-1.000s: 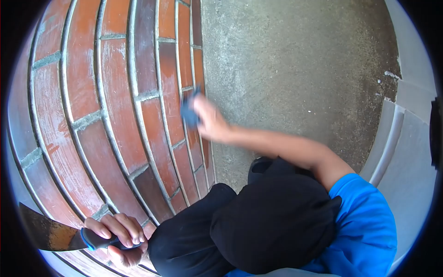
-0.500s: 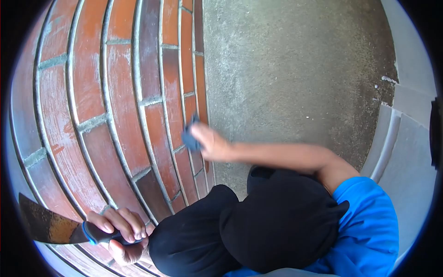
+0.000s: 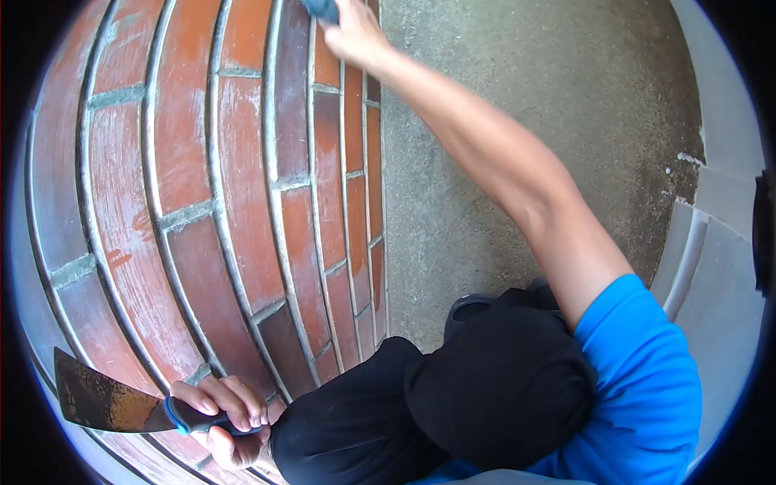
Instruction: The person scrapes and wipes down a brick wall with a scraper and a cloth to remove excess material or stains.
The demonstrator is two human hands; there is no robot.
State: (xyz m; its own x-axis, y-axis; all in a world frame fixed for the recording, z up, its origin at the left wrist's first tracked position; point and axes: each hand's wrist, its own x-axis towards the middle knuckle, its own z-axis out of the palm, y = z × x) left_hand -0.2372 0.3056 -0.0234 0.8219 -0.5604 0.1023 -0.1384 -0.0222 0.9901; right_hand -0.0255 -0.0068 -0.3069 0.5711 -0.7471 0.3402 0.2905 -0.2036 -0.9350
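My left hand is wrapped round the dark handle of a scraper, whose wide, stained blade points to the left, in front of the brick wall. At the top of the view, my right hand grips a dark blue-grey object against the bricks. That object is partly cut off by the frame's edge, and I cannot make out exactly what it is. The bricks are red and dark with grey mortar joints, and whitish smears show on several of them.
A rough concrete floor lies to the right of the wall. Pale panels stand along the far right. My black-clad knees and a dark shoe are at the bottom.
My right arm has stretched out and carried the blue-grey object up along the wall to the top of the view. My left hand and the scraper appear slightly further right.
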